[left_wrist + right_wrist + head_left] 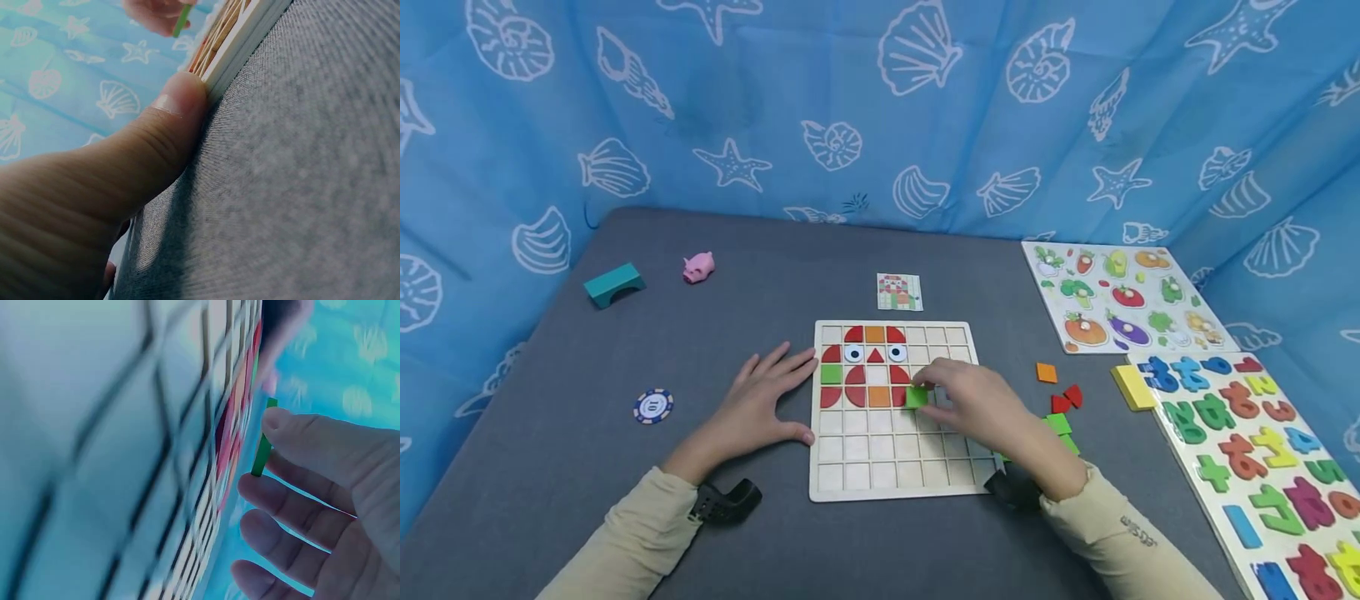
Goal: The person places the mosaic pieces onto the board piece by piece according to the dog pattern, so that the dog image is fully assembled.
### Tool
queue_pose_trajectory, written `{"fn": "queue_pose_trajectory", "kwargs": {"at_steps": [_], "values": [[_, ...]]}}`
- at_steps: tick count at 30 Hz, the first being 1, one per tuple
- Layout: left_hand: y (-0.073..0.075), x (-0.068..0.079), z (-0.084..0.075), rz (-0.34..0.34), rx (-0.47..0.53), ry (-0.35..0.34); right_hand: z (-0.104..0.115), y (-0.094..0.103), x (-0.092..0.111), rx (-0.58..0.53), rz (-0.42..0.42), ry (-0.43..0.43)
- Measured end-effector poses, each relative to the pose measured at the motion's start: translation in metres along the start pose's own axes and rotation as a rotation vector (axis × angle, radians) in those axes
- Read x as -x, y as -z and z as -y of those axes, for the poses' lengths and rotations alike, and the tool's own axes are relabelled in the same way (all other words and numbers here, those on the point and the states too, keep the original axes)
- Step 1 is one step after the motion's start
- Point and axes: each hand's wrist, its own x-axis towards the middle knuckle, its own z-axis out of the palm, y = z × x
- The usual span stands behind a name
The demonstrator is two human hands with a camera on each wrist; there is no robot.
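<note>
A white gridded board (856,450) lies on the table, its upper left cells filled with red, orange and green pieces and two eye pieces. Between thumb and fingers, my right hand (981,404) pinches a green square tile (916,397), held over the board just right of a red quarter-round piece (898,396). In the right wrist view the tile (263,440) stands edge-on, apart from the board. My left hand (756,408) rests at the board's left edge with spread fingers, its thumb (181,103) touching the side.
A pattern card (898,292) lies behind the board. Loose orange (1046,372), red and green tiles (1058,424) sit to its right. Farther right are a vegetable puzzle (1127,300), a number puzzle and a yellow block (1133,388). Leftward are a teal block (613,284), pink pig (698,267) and poker chip (653,406).
</note>
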Motion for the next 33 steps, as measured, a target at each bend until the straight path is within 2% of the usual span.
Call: {"fn": "queue_pose_trajectory", "kwargs": {"at_steps": [3,7,14,18,22,27,33], "values": [[0.0,-0.001,0.001,0.0,-0.007,0.002,0.016,-0.008,-0.006,-0.007,0.015,0.073],[-0.001,-0.001,0.001,0.003,-0.004,0.007,0.027,-0.016,-0.011,-0.014,0.036,0.113],[0.001,-0.002,-0.001,0.008,0.003,0.008,0.035,-0.021,-0.017,0.02,0.04,0.13],[0.001,-0.001,0.0,0.003,0.0,0.003,0.035,-0.017,-0.014,0.034,0.044,0.098],[0.0,-0.001,0.0,0.002,-0.001,0.002,0.02,-0.003,-0.001,-0.003,0.036,0.04],[0.0,-0.001,-0.001,0.007,0.001,0.003,-0.013,0.014,0.03,-0.017,0.005,-0.072],[0.0,-0.001,0.0,0.009,-0.005,0.005,-0.045,0.015,0.064,-0.029,0.032,-0.21]]}}
